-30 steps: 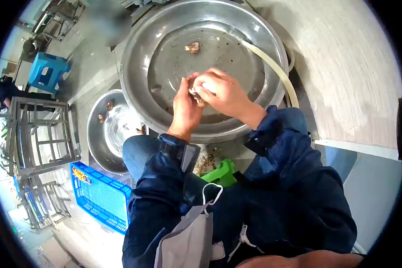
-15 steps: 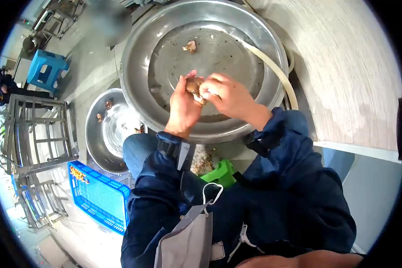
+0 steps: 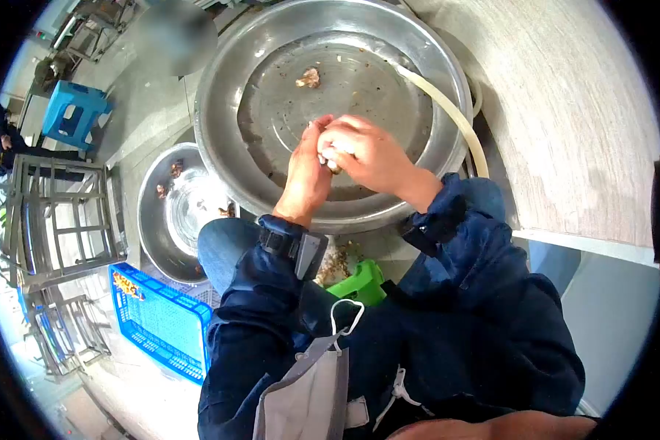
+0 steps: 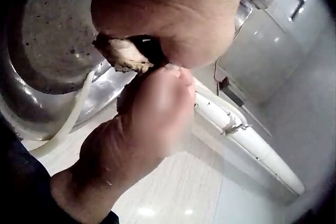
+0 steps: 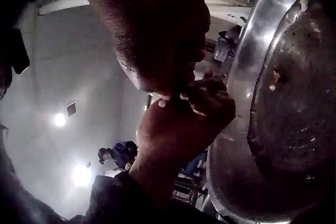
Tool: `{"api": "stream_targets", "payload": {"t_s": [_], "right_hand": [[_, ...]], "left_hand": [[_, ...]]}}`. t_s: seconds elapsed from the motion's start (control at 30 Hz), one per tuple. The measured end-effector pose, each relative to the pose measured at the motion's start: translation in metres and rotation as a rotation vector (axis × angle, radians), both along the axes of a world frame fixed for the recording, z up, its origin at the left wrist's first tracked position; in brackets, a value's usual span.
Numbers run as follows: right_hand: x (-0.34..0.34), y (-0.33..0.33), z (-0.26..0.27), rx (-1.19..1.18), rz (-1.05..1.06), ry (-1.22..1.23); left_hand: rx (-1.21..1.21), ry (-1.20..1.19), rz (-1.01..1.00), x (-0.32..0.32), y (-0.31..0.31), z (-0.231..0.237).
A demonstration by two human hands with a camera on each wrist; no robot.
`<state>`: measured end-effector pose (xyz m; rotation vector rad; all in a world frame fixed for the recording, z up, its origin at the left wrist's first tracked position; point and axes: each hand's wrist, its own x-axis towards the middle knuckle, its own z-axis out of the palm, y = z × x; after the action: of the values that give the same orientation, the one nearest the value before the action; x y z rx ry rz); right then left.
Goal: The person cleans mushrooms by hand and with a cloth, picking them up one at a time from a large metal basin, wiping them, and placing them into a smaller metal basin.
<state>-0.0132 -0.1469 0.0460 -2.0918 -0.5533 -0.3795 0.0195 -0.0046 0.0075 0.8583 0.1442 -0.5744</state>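
Over the near half of a large steel basin, both hands meet around a small lumpy piece, brown-edged and whitish, of a kind that cannot be told. My left hand holds it from the left, fingers pointing up. Curled fingers of my right hand pinch at its near right side and cover most of it in the head view. A sliver of the piece shows below the right fingers. Farther back in the basin lies a similar brown and whitish piece, with dark specks scattered around it.
A pale hose hangs over the basin's right rim. Left of it stands a smaller steel basin with several brown bits. Nearer are a blue crate, a green object and pale scraps on the floor.
Half a second ago the right fingers were farther right and the brown piece showed plainly; now they have closed over it. The left hand keeps its hold.
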Motion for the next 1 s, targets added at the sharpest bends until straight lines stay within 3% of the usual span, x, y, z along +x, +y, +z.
{"api": "stream_targets", "payload": {"t_s": [0.23,0.33,0.4,0.53,0.67,0.8,0.9,1.0], "right_hand": [[-0.005,-0.006,0.0,0.017,0.012,0.243],[-0.003,0.005,-0.003,0.146,-0.052,0.139],[-0.005,0.005,-0.004,0.068,-0.072,0.075],[-0.005,-0.001,-0.006,0.015,-0.008,0.09],[-0.005,0.009,0.009,0.062,-0.105,0.047],[-0.01,0.002,0.004,-0.087,-0.012,-0.071],[-0.008,-0.003,0.003,-0.065,-0.062,0.06],[-0.007,0.005,0.001,-0.074,-0.149,-0.013]], "left_hand": [[-0.227,0.061,-0.029,0.01,0.019,-0.002],[-0.452,0.131,-0.077,0.006,0.016,-0.005],[-0.551,0.132,-0.089,0.006,0.018,-0.003],[-0.502,0.119,-0.035,0.009,0.023,0.003],[-0.42,0.104,0.019,0.005,0.016,0.012],[-0.421,-0.021,0.024,0.01,0.022,0.005],[-0.389,-0.012,0.092,0.012,0.021,0.009],[-0.342,-0.014,0.072,0.006,0.013,0.013]]}}
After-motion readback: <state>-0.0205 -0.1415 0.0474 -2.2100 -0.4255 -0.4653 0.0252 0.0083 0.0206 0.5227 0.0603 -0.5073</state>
